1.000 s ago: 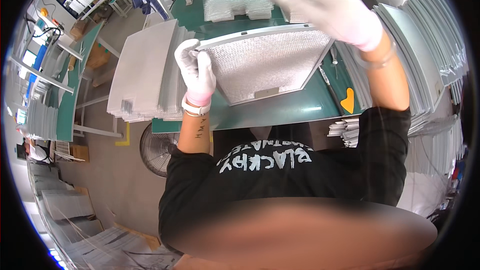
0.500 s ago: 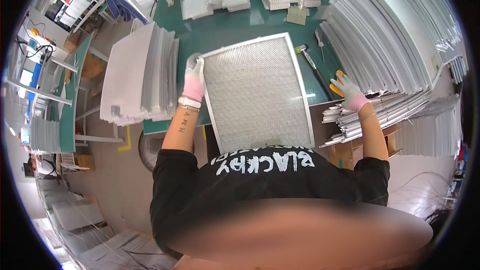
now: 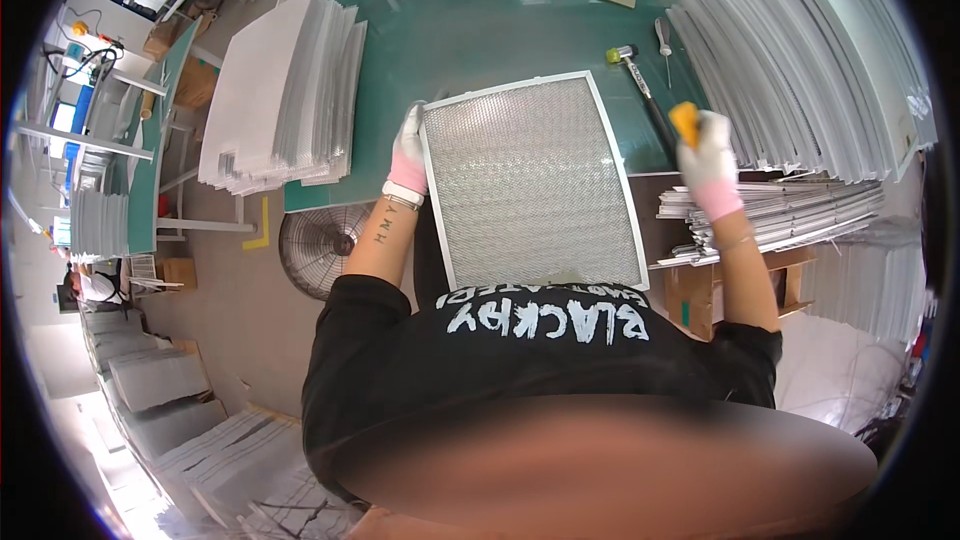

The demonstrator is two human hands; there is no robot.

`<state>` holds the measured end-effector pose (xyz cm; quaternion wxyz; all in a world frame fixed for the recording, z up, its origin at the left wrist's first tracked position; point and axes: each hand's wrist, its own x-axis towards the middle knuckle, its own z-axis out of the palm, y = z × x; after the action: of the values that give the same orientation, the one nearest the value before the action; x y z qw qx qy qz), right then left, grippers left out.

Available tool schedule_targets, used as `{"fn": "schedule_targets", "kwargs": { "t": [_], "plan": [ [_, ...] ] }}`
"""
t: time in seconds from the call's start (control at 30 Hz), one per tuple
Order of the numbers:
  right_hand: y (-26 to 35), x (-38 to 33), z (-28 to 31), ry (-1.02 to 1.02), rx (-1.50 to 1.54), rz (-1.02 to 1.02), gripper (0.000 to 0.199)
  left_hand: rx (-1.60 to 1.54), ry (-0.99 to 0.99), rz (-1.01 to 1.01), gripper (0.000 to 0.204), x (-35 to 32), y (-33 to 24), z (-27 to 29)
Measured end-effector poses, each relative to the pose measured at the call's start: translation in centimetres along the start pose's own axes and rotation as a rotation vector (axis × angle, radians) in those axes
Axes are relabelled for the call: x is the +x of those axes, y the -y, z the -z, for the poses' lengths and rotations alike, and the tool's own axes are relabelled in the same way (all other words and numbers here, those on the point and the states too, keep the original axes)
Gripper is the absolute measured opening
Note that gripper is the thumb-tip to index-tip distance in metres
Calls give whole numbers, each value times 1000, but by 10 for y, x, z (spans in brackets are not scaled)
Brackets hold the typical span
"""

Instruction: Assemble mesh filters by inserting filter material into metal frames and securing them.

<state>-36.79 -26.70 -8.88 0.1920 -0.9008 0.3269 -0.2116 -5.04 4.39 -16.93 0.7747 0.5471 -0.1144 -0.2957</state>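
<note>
Gripping the left edge of the framed mesh filter panel [image 3: 532,182] lying flat on the green table [image 3: 480,40], our left hand [image 3: 408,152] steadies it while our right hand [image 3: 708,152] closes around an orange-handled tool [image 3: 684,123].

Bright, even overhead light fills the scene; shadows are short and soft. The flat rectangular metal mesh filter panel [image 3: 532,180] shows a crisp weave at the centre; the dark green matte worktable [image 3: 470,40] carries a faint sheen without hard glare. The fanned stack of silvery metal sheets [image 3: 820,50] at right gleams pale; straight edges bow strongly toward the black circular rim; the lower left corner washes out white; a wide smeared band blurs the lower middle.
</note>
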Motion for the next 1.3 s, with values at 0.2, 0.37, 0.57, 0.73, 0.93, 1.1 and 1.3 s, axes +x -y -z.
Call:
{"fn": "schedule_targets", "kwargs": {
  "t": [0.2,0.37,0.57,0.73,0.93,1.1,1.3],
  "plan": [
    [93,17,-92,184,-39,293,25,-576,137,210,49,-4,15,-12],
    [126,18,-116,348,-134,328,22,-110,62,-30,49,-16,10,1],
    [114,31,-132,175,85,603,20,301,6,-200,49,-20,10,13],
    [128,38,-144,177,55,455,18,306,-48,-209,52,-20,12,20],
    [117,62,-144,280,125,632,17,605,-72,-292,54,-28,7,22],
    [138,49,-155,126,29,402,16,376,-57,-260,52,-31,-3,2],
    [144,6,-120,374,117,787,12,-500,-46,-67,40,-25,8,-7]
  ]
}}
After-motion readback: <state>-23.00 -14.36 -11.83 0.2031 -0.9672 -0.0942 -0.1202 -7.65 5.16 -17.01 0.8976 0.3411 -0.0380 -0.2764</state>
